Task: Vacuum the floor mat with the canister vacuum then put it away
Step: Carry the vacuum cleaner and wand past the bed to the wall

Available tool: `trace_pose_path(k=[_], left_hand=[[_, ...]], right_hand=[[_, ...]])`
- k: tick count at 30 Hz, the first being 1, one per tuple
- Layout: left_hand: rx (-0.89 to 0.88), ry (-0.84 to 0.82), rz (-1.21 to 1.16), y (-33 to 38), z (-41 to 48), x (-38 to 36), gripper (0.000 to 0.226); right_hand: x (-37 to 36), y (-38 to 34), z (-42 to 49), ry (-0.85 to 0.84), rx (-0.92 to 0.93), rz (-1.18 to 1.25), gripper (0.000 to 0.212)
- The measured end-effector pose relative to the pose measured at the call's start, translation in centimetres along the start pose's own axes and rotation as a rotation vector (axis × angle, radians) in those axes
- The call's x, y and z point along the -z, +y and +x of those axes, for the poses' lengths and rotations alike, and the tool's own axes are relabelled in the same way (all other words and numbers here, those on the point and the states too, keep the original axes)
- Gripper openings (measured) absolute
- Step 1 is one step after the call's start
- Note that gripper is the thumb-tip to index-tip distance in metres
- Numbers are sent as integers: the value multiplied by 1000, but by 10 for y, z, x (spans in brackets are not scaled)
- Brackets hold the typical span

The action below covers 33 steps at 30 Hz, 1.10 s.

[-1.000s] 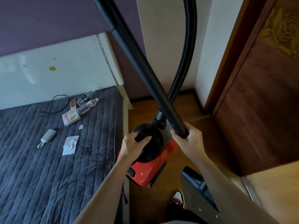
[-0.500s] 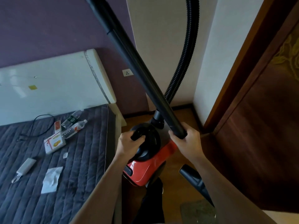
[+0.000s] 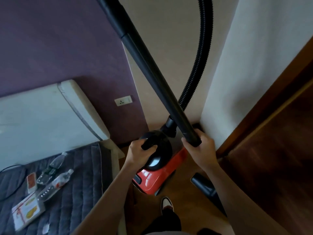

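Head view.
- Black rigid wand tube (image 3: 152, 68) and black ribbed hose (image 3: 199, 61): upper ends cut off by the top edge.
- Black nozzle piece (image 3: 203, 185): half hidden behind the right forearm, kind unclear.
- Red canister vacuum with black domed top (image 3: 152, 180): between the grey quilted bed (image 3: 76, 184) and the brown wooden door (image 3: 271, 150); floor contact cannot be told.
- Left hand (image 3: 138, 153): grips the vacuum's top handle.
- Right hand (image 3: 201, 150): grips the wand's lower end.
- Clear plastic bottles (image 3: 62, 178): lying on the bed.

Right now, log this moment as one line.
left hand: grips canister vacuum handle | right hand: grips wand end | hose: loops upward
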<state>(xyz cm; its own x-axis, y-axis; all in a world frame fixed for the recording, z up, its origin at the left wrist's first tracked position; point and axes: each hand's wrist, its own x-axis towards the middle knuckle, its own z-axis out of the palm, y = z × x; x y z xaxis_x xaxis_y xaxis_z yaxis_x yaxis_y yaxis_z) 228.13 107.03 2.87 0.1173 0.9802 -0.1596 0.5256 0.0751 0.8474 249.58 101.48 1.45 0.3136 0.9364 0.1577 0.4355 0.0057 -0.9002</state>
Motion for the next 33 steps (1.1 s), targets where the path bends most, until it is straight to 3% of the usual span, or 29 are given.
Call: trace_pose_path(k=[8,15,21,25,33], left_hand=[[-42,-39,49,8,103,9,23],[-78,-38,81,22,156,2,34],[-44,-65,106,38,182,-16,40],[5,-50,88,33,200,-36,40],[45,-85,83,-14,237,-87,37]], right_hand=[[-12,0,90,109,-17,16,25],[-7,13,147,89,-76,58,20],[0,43,189,108,-75,36,31],[4,73,216,86,-92,44,26],[-17,141,238,26,-96,60,32]])
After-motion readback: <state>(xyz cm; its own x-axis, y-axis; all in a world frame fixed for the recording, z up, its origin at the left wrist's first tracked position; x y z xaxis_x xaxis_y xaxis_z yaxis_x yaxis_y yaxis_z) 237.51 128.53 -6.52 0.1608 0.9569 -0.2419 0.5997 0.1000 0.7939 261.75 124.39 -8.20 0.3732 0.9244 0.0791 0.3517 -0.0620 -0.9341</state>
